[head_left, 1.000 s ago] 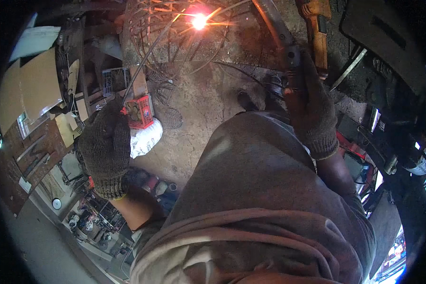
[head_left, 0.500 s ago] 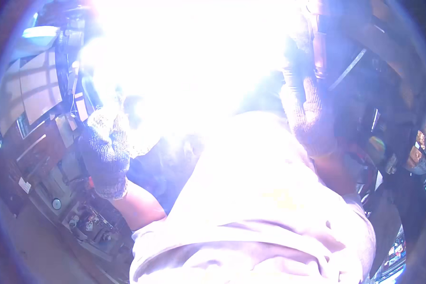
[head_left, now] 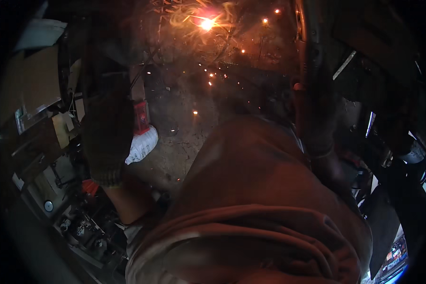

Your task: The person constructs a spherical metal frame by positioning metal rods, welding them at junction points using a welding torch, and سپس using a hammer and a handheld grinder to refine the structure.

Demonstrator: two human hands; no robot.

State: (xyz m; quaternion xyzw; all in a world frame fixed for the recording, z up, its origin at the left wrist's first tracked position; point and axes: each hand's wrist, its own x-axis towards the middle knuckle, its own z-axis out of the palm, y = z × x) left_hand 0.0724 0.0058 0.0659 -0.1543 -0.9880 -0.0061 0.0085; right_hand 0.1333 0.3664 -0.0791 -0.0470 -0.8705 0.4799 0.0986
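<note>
At the top centre burns a bright glowing spot (head_left: 207,23) with orange streaks and sparks around it. My left hand (head_left: 108,137), in a knitted glove, is a dark shape left of centre; its fingers look curled round something lost in shadow. To the right, my right hand (head_left: 317,120) is also gloved and dark, its fingers closed beside a long orange-lit edge (head_left: 302,42). What it holds cannot be made out. Between my arms is my own clothing (head_left: 251,170), lit reddish.
Beyond my left hand lie a red box (head_left: 141,117) and a white bag (head_left: 143,144) on the grey floor (head_left: 184,137). Loose sparks (head_left: 210,75) scatter over the floor. Boards (head_left: 40,85) lean at the left; cluttered tools and parts (head_left: 87,232) lie lower left.
The huge white glare has shrunk to a small orange glow with flying sparks. The scene has turned dark. Both hands stay in roughly the same places.
</note>
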